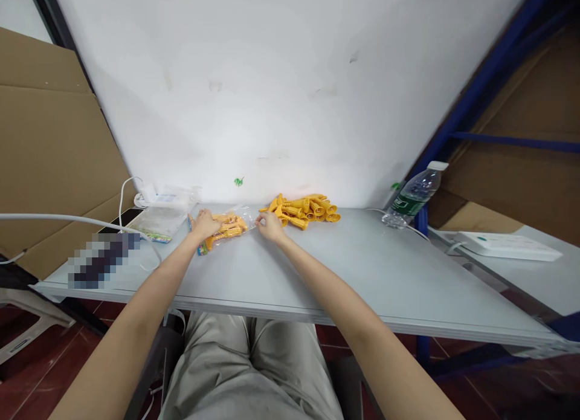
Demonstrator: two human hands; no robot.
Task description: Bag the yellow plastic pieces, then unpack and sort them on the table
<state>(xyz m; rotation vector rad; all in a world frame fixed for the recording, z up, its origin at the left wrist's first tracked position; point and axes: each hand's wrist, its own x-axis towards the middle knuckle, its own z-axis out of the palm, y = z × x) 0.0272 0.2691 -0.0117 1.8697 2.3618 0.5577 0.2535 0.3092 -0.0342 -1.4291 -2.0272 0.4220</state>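
A clear plastic bag (pixel 248 216) with a colourful printed card (pixel 202 249) at its left end lies on the table, several yellow plastic pieces (pixel 232 231) inside it. My left hand (pixel 206 224) is closed on the bag's left part, its fingertips partly hidden. At the opposite end, my right hand (pixel 270 226) pinches the bag's clear edge between thumb and fingers. Just beyond my right hand is a pile of yellow plastic pieces (pixel 308 210) with flared, cup-like ends; the hand covers a little of its left side.
On the left are a stack of clear bags (pixel 165 217), a dark phone (pixel 122 219), a white cable (pixel 81 217) and a blurred-out object (pixel 104 260). A water bottle (pixel 414 196) leans at the right rear. A white wall (pixel 290 106) closes off the table's back.
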